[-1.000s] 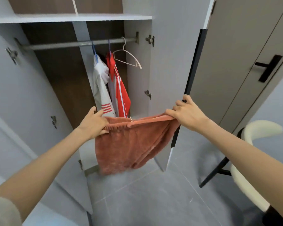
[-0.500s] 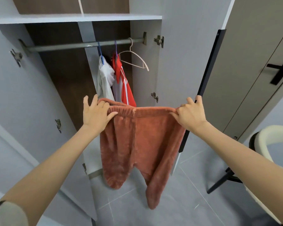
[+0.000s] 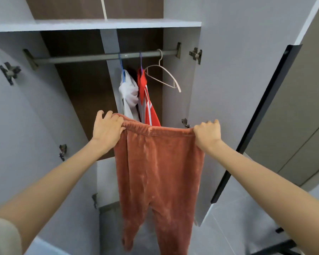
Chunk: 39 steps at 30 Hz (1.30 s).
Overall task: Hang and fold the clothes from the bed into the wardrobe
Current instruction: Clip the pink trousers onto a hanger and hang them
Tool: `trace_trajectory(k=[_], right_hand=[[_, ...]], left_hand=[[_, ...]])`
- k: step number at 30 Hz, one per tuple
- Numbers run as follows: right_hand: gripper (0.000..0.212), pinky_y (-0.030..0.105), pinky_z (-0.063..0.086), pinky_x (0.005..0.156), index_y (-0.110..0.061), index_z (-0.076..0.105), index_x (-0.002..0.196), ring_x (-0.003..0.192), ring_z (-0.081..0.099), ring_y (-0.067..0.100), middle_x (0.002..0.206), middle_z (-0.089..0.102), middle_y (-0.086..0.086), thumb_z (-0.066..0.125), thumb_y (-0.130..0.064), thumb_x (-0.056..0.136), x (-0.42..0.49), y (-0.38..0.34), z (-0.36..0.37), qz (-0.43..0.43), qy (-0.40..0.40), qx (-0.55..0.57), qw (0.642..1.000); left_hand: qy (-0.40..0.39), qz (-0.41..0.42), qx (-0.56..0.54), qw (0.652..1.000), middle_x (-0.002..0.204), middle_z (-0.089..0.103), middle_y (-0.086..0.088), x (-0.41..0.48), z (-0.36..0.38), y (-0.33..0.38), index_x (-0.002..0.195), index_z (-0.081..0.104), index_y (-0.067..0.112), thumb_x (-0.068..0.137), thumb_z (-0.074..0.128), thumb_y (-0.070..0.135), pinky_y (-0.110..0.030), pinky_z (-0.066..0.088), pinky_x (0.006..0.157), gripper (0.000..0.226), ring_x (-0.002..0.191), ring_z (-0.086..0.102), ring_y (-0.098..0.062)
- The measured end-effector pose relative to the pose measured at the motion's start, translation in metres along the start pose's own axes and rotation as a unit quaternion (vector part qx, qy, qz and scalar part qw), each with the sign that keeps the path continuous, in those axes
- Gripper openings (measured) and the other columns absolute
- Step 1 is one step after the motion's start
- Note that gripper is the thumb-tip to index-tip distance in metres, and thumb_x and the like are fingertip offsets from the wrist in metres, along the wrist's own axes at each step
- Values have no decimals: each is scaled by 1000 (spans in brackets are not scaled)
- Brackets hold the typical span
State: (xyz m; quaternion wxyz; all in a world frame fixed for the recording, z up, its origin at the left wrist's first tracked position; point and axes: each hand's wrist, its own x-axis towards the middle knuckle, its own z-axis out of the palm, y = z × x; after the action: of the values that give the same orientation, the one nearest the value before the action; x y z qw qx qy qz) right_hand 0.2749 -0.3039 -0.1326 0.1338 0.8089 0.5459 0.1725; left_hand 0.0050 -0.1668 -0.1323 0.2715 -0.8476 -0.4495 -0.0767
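Holding fleece trousers up before the open wardrobe

Both bare arms reach forward from the lower corners, a pale sleeve (image 3: pixel 2 236) showing at the left shoulder. The left hand (image 3: pixel 107 130) pinches one end of the elastic waistband (image 3: pixel 155 128), fingers curled over its top edge and thumb pressed against the front. The right hand (image 3: pixel 207 136) is closed in a fist round the other end. Between them the rust-coloured fleece trousers (image 3: pixel 158 172) hang full length in the air, waistband stretched nearly level, both legs dangling towards the grey tiled floor (image 3: pixel 238 227).

Behind the trousers the wardrobe stands with its left door (image 3: pixel 26 126) and right door (image 3: pixel 228 89) swung wide. On the metal rail (image 3: pixel 81 58) inside, towards its right end, two blue hangers (image 3: pixel 122 70) carry a white garment (image 3: pixel 128 94) and a red garment with white stripes (image 3: pixel 147 107), touching one another. Just to their right a bare white hanger (image 3: pixel 164 76) hooks over the rail. A white shelf (image 3: pixel 99 24) runs across above the rail.
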Motion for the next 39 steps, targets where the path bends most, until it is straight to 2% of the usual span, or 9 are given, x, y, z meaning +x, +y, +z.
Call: trace_trajectory(k=[4,6,11,18,22,26,34,36,39], right_hand=[[29,40,26,106,-17,52,119,117,53,28,124,61,5,38,-12,94,48,1,3,-10,4,-32,999],[30,43,24,108,-16,49,122,118,52,30,125,59,8,36,-11,95,69,-1,3,-11,9,-39,999],[33,47,21,110,-16,46,124,121,49,31,127,58,9,39,-13,93,126,-7,-1,-5,-10,-24,1000],[35,40,29,102,-17,43,125,120,49,28,123,60,8,43,-13,90,216,-15,13,31,-25,73,997],[49,44,33,101,-16,38,137,124,42,30,131,48,11,52,-20,90,280,-19,8,30,30,136,990],[48,45,36,97,-12,40,134,123,40,33,130,45,15,54,-22,89,351,-28,-3,38,73,250,965],[65,45,41,98,-15,23,147,122,47,39,135,45,20,55,-20,91,461,-59,17,108,-39,431,895],[48,39,44,90,-11,39,138,113,54,39,124,56,21,53,-16,92,475,-64,19,119,-19,488,864],[23,36,48,78,-12,65,107,96,62,35,100,67,16,52,-26,95,485,-71,14,146,52,533,832]], left_hand=[[23,-10,-77,997,103,57,-8,36,2,6,111,52,14,102,33,35,-37,38,63,29,91,53,-27],[29,-43,-140,989,98,52,-10,53,3,9,110,48,13,102,33,35,-36,36,55,28,87,53,-29],[49,-67,-235,968,90,50,-8,103,14,5,93,41,14,100,40,36,-39,38,62,24,83,53,-28],[117,-90,-394,907,83,49,2,191,60,-5,85,43,17,96,51,29,-19,28,63,18,75,45,-10],[123,-48,-462,877,79,49,8,252,88,-10,84,45,22,96,54,28,-15,31,61,16,74,47,-7],[61,-11,-508,859,81,55,7,308,112,-21,86,51,19,94,56,30,-17,35,63,15,76,52,-7],[16,26,-513,858,74,51,12,358,165,-34,81,51,20,94,57,26,-14,34,62,15,71,51,-2],[7,32,-516,856,74,51,10,363,176,-37,80,50,20,95,55,26,-18,37,62,17,71,52,-7],[6,37,-527,849,76,54,6,366,188,-42,82,51,17,95,53,25,-26,44,66,16,73,54,-10]])
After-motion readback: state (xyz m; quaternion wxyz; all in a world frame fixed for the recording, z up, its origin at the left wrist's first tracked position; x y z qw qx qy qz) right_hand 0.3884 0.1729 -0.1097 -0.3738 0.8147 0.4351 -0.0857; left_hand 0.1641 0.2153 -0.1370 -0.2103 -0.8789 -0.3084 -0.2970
